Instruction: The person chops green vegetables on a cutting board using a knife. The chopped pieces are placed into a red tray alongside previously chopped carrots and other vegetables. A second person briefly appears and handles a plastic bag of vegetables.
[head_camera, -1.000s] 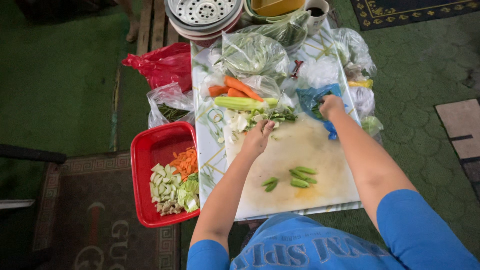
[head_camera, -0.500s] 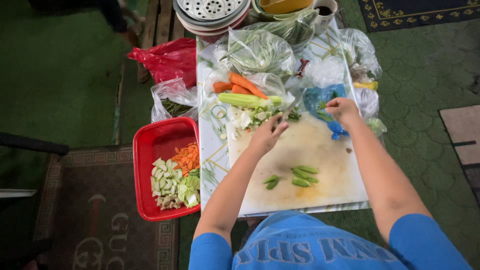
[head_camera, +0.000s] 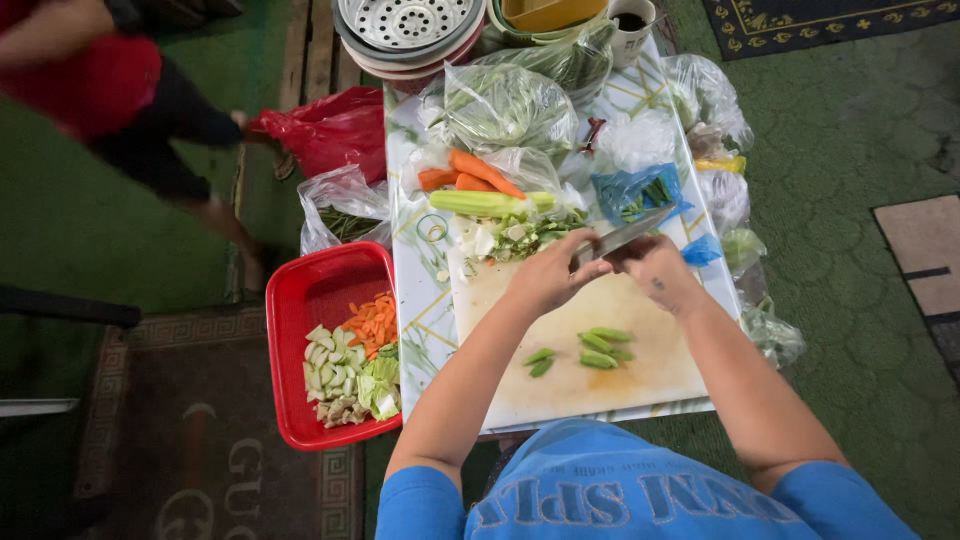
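Right hand (head_camera: 655, 268) closed around a knife (head_camera: 620, 237) above the cutting board (head_camera: 560, 380) on the table (head_camera: 425, 300); left hand (head_camera: 545, 275) curled, maybe pinching the blade; hard, thin, sharp, so best held by the handle; clear bags (head_camera: 505, 105) behind, blue bag (head_camera: 630, 190) beside, red bag (head_camera: 335, 130) left.

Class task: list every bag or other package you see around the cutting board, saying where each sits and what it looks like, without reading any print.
Red plastic bag: left of the table's far end, crumpled.
Clear bag of greens: far end of the table, puffed, see-through.
Blue bag: beyond the right hand, holding green pieces.
Clear bag: above the red basket, dark greens inside.
Clear bags: along the table's right edge, bunched.
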